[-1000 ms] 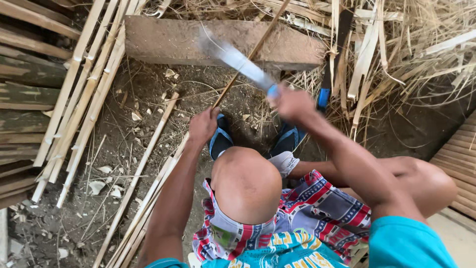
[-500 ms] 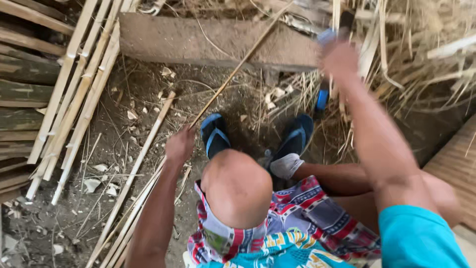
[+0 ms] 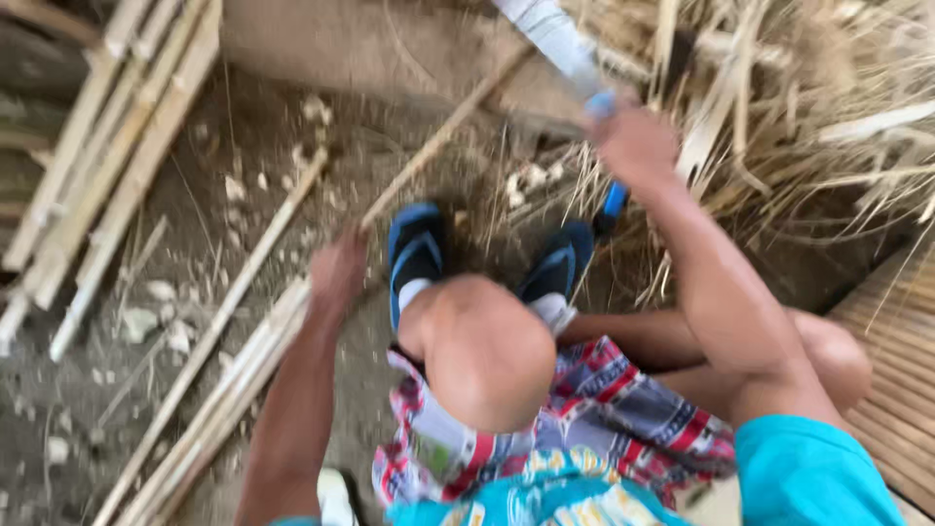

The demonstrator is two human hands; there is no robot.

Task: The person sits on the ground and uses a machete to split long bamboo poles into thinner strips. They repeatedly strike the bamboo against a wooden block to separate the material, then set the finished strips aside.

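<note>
My right hand (image 3: 635,146) is raised over the ground and grips a long knife (image 3: 553,31) by its blue handle, blade pointing up and away. My left hand (image 3: 337,277) is closed on the near end of a thin bamboo stick (image 3: 443,134). The stick slants away toward a wooden block (image 3: 341,49). My bent knee (image 3: 482,351) and both feet in blue sandals (image 3: 417,248) lie between my hands. The picture is blurred by motion.
Split bamboo slats (image 3: 117,146) lean at the left and a bundle of slats (image 3: 219,390) lies by my left arm. A second blue-handled tool (image 3: 614,203) sits near my right foot. Dry shavings (image 3: 828,127) pile at the right, beside a slatted floor (image 3: 901,360).
My right hand swung the knife up and to the right, then came down a little. My left hand slid back along the stick toward me.
</note>
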